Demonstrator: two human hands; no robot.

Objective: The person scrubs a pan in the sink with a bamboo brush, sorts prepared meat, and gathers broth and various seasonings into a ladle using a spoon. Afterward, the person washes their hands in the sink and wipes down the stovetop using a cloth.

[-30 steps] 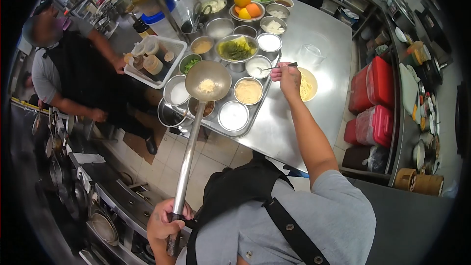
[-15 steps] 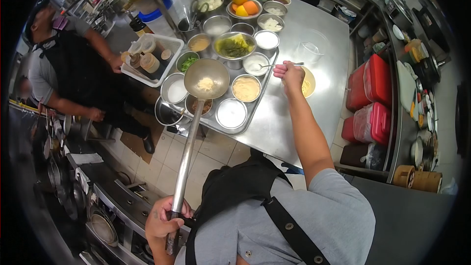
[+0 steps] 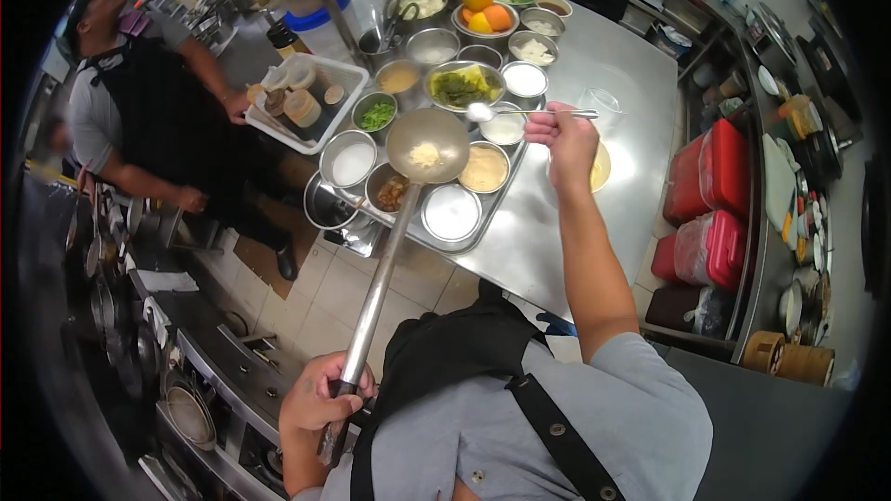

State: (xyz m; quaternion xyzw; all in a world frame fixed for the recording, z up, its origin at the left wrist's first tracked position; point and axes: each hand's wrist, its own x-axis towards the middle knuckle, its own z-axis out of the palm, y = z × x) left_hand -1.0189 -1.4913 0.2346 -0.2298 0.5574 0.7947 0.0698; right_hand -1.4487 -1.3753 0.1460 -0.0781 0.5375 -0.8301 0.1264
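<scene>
My left hand (image 3: pixel 325 394) is closed around the dark grip of a long-handled metal ladle (image 3: pixel 376 301). The ladle's bowl hangs over the tray of ingredients, with a small heap of pale minced-looking food (image 3: pixel 424 156) inside. In my right hand (image 3: pixel 570 144), a metal spoon (image 3: pixel 557 113) is pinched, carrying a mound of white powder or grains (image 3: pixel 480 112). That spoon tip is just right of the ladle, above the near edge of a small bowl of white contents (image 3: pixel 506 128). Partly hidden behind my right wrist sits a yellowish bowl (image 3: pixel 602 169).
Several metal bowls stand on the tray (image 3: pixel 492 223), including pale paste (image 3: pixel 484 169), greens (image 3: pixel 378 115) and pickled-looking leaves (image 3: pixel 464 85). A white basket of bottles (image 3: pixel 325 74) is at the left, near another person (image 3: pixel 153 121). Red bins (image 3: pixel 710 172) fill a right-hand shelf.
My right hand has raised the spoon from the white-filled bowl, now loaded, and its tip has come toward the ladle. The ladle has shifted slightly right. The whole view has also shifted a little.
</scene>
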